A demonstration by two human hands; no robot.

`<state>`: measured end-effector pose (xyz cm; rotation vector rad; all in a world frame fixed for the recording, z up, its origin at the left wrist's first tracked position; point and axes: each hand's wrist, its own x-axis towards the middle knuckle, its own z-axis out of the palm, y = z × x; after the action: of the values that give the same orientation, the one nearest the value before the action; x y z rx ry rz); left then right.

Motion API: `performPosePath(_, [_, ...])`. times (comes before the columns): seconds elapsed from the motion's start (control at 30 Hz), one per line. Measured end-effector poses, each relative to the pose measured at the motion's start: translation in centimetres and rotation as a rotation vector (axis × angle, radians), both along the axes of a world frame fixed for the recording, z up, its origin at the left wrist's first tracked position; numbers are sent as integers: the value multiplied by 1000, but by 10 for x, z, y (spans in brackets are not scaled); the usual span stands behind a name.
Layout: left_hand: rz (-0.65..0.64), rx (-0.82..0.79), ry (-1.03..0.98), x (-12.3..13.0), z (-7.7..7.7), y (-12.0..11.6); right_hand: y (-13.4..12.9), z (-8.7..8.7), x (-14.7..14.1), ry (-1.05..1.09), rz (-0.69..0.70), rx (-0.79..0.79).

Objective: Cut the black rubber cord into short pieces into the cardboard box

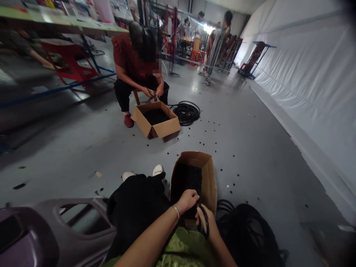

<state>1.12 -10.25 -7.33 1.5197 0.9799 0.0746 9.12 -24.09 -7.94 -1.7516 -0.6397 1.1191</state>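
Observation:
Over the near edge of an open cardboard box (209, 178), my two hands meet close together. My right hand (210, 218) is closed around black-handled scissors (206, 219), their large loops showing at the palm. Just left of the scissors' tip, my left hand (189, 199) is closed in a pinch, and what lies between its fingers is too small to make out. Small black pieces (193, 177) fill part of the box below my hands. On the floor at my right lies a dark heap of coiled black hose (247, 230).
A person in a red top (122, 52) sits ahead, hands over another cardboard box (167, 128). Beside it lies a coil of black hose (185, 113). Small black bits dot the grey floor. A purple-grey plastic chair (80, 215) stands at left, a white curtain (306, 74) at right.

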Motion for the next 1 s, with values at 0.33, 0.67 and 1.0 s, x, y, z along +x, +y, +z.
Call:
performPosePath(0.33, [69, -79, 188, -4, 4, 4, -2, -21, -16, -291, 56, 26])
performPosePath(0.67, [188, -218, 125, -2, 9, -2, -1, -23, -5, -249, 28, -26])
performPosePath(1.0, [146, -200, 47, 0, 8, -3, -3, -24, 2, 128, 31, -62])
